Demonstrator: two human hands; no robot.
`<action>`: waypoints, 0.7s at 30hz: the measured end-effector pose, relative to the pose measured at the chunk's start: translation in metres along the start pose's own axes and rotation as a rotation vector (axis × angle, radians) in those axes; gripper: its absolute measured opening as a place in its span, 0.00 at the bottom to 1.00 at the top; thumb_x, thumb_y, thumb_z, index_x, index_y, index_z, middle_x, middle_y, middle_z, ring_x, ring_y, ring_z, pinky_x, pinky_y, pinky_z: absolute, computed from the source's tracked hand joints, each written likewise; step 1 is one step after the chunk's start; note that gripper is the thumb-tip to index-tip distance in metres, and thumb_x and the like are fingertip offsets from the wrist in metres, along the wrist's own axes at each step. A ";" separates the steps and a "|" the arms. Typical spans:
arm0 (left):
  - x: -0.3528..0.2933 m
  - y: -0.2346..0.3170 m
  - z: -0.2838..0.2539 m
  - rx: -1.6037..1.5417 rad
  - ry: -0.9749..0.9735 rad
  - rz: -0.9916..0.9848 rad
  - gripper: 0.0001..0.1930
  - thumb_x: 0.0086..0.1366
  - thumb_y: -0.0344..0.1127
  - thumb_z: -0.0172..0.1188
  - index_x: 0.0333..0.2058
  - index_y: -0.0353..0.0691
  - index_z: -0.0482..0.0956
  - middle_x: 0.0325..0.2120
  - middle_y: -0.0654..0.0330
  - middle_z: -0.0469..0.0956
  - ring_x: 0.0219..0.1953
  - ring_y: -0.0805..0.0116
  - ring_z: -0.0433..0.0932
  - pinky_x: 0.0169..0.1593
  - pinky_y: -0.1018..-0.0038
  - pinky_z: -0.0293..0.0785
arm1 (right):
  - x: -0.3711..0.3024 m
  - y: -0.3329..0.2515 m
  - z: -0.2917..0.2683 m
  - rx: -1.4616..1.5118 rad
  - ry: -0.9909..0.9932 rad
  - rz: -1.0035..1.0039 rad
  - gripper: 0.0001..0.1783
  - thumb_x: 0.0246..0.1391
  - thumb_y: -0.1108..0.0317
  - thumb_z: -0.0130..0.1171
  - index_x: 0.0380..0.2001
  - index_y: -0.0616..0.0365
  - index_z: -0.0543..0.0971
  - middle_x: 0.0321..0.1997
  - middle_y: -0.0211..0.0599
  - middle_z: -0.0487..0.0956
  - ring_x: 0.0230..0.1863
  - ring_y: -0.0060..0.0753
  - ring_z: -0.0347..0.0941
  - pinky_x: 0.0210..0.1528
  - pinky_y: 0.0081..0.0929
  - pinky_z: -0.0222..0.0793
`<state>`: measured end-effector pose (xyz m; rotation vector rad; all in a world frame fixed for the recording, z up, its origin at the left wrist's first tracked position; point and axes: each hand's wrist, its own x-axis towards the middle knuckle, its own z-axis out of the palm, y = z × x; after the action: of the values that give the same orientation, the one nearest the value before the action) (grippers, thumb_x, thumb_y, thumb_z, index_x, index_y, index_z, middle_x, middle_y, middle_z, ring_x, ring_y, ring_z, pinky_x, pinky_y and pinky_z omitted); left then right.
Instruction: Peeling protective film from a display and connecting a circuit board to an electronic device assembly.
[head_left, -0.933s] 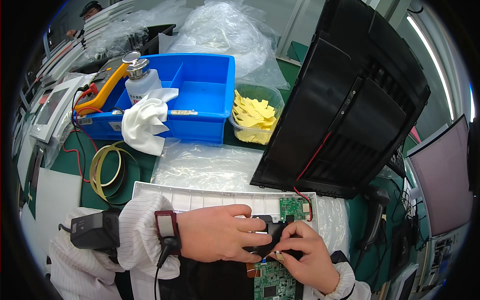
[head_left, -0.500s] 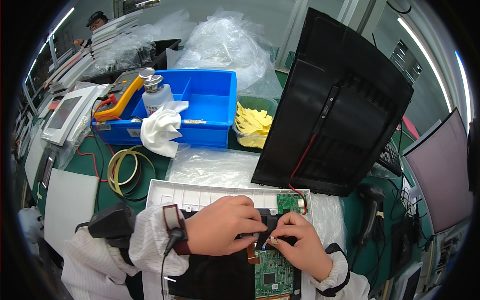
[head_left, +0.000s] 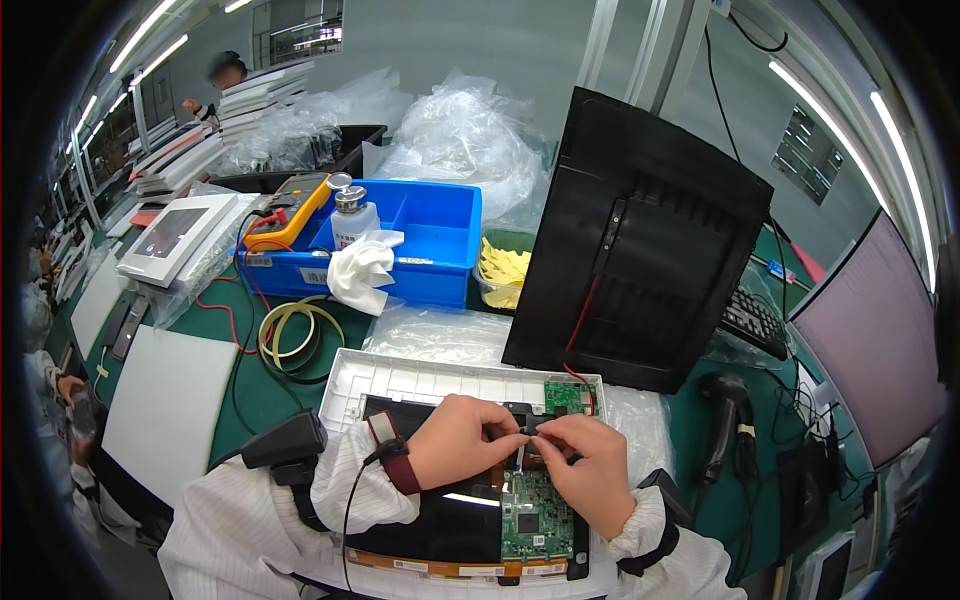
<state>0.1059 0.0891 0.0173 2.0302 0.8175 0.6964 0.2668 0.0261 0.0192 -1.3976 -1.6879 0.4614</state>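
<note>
My left hand [head_left: 460, 440] and my right hand [head_left: 588, 470] meet fingertip to fingertip over an opened display unit. Both are closed in a pinch. A thin pale flat cable [head_left: 520, 458] runs from the right fingertips toward a green circuit board [head_left: 553, 508]; the fingers hide its upper end. What the left fingers pinch is hidden. The board lies on a black panel [head_left: 425, 520] inside a white plastic frame [head_left: 350, 380]. At the frame's far right sits a smaller green board [head_left: 568, 397], with a red wire [head_left: 582, 320] running up to the upright black cover [head_left: 650, 270].
Behind the frame are a blue divided bin [head_left: 440, 225], a white bottle [head_left: 352, 222], a yellow multimeter [head_left: 290, 210] and a tub of yellow slips [head_left: 503, 272]. Tape rolls [head_left: 300, 335] lie left; a scanner [head_left: 722, 415] and monitor [head_left: 880, 340] stand right. A corded strap circles my left wrist.
The view has shifted, showing more of the panel's near edge. My two hands have come together, and the right fingertips now touch the left ones at the cable.
</note>
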 end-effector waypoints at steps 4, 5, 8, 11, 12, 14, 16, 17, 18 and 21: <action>-0.004 -0.003 0.004 -0.191 0.006 -0.129 0.07 0.50 0.31 0.58 0.23 0.32 0.77 0.18 0.57 0.76 0.18 0.75 0.73 0.24 0.81 0.68 | -0.002 0.003 0.004 -0.130 0.054 -0.224 0.06 0.37 0.75 0.59 0.24 0.62 0.76 0.24 0.39 0.76 0.23 0.34 0.72 0.26 0.24 0.68; -0.005 -0.001 0.005 -0.193 0.003 -0.127 0.07 0.50 0.31 0.58 0.23 0.32 0.77 0.18 0.57 0.76 0.18 0.75 0.73 0.24 0.81 0.68 | -0.002 0.005 0.005 -0.174 0.078 -0.314 0.06 0.37 0.75 0.59 0.24 0.62 0.76 0.24 0.40 0.76 0.24 0.35 0.72 0.27 0.24 0.68; -0.005 0.001 0.005 -0.104 0.031 -0.018 0.06 0.50 0.30 0.58 0.24 0.32 0.77 0.19 0.56 0.76 0.21 0.70 0.74 0.26 0.78 0.69 | -0.003 0.007 0.004 -0.187 0.062 -0.307 0.07 0.37 0.75 0.59 0.24 0.63 0.77 0.26 0.41 0.77 0.25 0.36 0.73 0.27 0.24 0.68; -0.004 -0.002 0.006 0.053 0.068 0.133 0.05 0.50 0.29 0.57 0.25 0.33 0.77 0.21 0.55 0.76 0.23 0.65 0.75 0.29 0.75 0.69 | -0.002 0.005 0.004 -0.040 0.008 -0.122 0.07 0.38 0.75 0.59 0.25 0.64 0.77 0.26 0.41 0.77 0.24 0.34 0.74 0.26 0.23 0.68; -0.005 -0.002 0.005 0.076 0.068 0.167 0.05 0.49 0.28 0.57 0.25 0.34 0.77 0.21 0.54 0.76 0.24 0.63 0.75 0.29 0.74 0.70 | -0.002 0.005 0.005 -0.039 0.003 -0.122 0.07 0.38 0.75 0.59 0.25 0.64 0.77 0.26 0.41 0.77 0.24 0.34 0.74 0.26 0.23 0.68; -0.005 -0.003 0.005 0.095 0.070 0.198 0.04 0.49 0.28 0.57 0.25 0.35 0.77 0.21 0.54 0.75 0.25 0.61 0.75 0.30 0.74 0.70 | -0.001 0.006 0.004 0.022 -0.021 -0.038 0.07 0.39 0.75 0.59 0.27 0.65 0.78 0.26 0.42 0.77 0.24 0.32 0.74 0.25 0.22 0.68; -0.003 -0.004 0.006 0.093 0.103 0.225 0.04 0.49 0.29 0.57 0.25 0.35 0.76 0.21 0.54 0.75 0.24 0.61 0.74 0.29 0.73 0.70 | -0.001 0.007 0.004 0.055 -0.030 -0.009 0.07 0.40 0.76 0.58 0.27 0.64 0.78 0.27 0.42 0.77 0.25 0.32 0.74 0.26 0.21 0.68; -0.003 -0.004 0.006 0.091 0.105 0.219 0.04 0.49 0.29 0.57 0.25 0.35 0.76 0.21 0.54 0.75 0.24 0.61 0.74 0.29 0.73 0.70 | -0.001 0.008 0.005 0.094 -0.038 0.020 0.07 0.41 0.76 0.57 0.28 0.64 0.78 0.27 0.42 0.77 0.25 0.32 0.74 0.26 0.21 0.68; -0.003 -0.002 0.005 0.081 0.094 0.186 0.05 0.49 0.29 0.57 0.25 0.35 0.76 0.21 0.55 0.75 0.24 0.60 0.74 0.29 0.73 0.70 | -0.001 0.009 0.005 0.095 -0.044 0.022 0.07 0.41 0.76 0.57 0.28 0.64 0.78 0.27 0.42 0.77 0.25 0.32 0.74 0.26 0.21 0.68; -0.003 -0.005 0.006 0.086 0.087 0.164 0.04 0.49 0.29 0.57 0.25 0.35 0.76 0.20 0.54 0.75 0.23 0.59 0.74 0.29 0.73 0.69 | 0.000 0.010 0.006 0.089 -0.051 0.020 0.07 0.41 0.77 0.56 0.28 0.64 0.78 0.27 0.43 0.77 0.25 0.32 0.74 0.27 0.21 0.68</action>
<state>0.1070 0.0861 0.0088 2.1750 0.7472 0.8604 0.2679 0.0306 0.0080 -1.3492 -1.6746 0.5809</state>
